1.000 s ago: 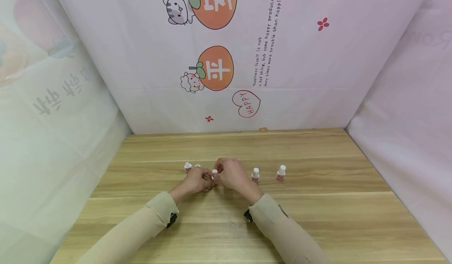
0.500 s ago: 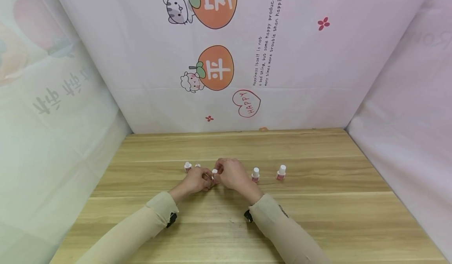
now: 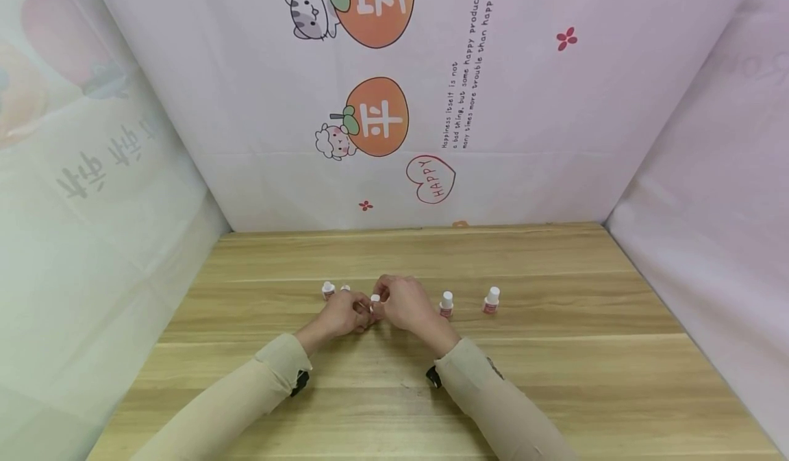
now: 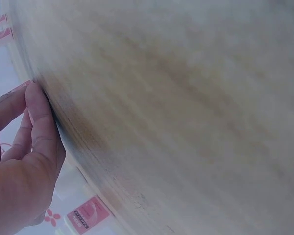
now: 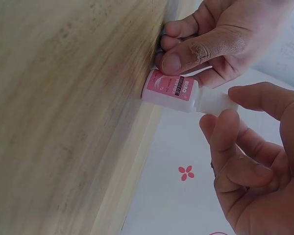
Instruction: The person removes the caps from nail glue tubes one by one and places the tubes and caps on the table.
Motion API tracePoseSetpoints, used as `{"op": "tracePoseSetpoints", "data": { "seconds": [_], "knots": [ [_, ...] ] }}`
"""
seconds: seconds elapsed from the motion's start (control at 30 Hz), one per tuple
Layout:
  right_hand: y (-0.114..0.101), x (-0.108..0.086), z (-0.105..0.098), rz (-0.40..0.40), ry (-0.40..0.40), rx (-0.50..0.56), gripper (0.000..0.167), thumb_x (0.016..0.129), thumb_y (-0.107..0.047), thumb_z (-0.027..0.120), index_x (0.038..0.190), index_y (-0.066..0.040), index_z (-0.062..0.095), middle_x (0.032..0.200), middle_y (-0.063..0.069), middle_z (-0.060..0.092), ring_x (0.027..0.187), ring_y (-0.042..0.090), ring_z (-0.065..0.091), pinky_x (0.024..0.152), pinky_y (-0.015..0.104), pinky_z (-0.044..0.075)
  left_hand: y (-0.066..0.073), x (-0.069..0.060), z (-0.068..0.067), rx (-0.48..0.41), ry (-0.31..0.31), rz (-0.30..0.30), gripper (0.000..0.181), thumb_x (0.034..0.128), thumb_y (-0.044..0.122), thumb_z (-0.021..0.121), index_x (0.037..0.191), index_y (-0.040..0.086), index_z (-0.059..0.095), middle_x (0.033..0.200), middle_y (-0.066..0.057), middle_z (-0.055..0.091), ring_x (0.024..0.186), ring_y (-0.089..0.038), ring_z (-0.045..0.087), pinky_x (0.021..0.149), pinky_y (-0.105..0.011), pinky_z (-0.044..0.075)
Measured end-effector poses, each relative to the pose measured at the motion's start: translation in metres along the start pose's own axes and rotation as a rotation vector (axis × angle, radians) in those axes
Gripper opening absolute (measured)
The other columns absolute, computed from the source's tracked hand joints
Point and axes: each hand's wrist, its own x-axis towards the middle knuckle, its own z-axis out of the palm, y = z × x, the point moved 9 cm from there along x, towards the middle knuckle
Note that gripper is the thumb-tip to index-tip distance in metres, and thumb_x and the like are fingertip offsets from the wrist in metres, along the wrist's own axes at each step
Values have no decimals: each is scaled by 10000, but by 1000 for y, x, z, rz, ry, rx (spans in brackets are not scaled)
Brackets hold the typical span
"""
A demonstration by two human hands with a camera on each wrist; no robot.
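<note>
Glue bttl (image 5: 171, 91): stood upright on the tabletop (image 3: 382, 406), smack btwn the fingers of both hands, pink label showing!
L hand (image 3: 335, 312): had it low, thumb agst the label side, fingers round the body, a snug narrow hold.
R hand (image 3: 404, 303): up top, thumb & finger pinched the white cap (image 5: 216, 102), other fingers bent in.
L pair: outer bttl (image 3: 328, 292) & inner bttl (image 3: 345, 288) sat just past the L knuckles, the inner mostly hidden by that hand.
R pair: near bttl (image 3: 446, 305) stood just beside the R wrist, far bttl (image 3: 490, 302) farther out from the R fingers.
Sleeves (image 3: 246, 396): beige, ran back behind the fingers.
Backdrop (image 3: 511, 180): white printed cloth, rose well beyond the fingertips.
</note>
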Motion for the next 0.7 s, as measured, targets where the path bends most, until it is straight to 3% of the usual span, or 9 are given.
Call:
{"op": "tracePoseSetpoints", "data": {
  "seconds": [0.7],
  "knots": [
    [1,0,1,14,-11,14,141,872,-276,753,946,-186,674,858,-52,700,753,117,612,717,294,499,-2,1,0,5,0,-4,224,835,-94,609,1027,-27,704,808,-113,736,658,-143,684,603,-266,592]
  ]
}}
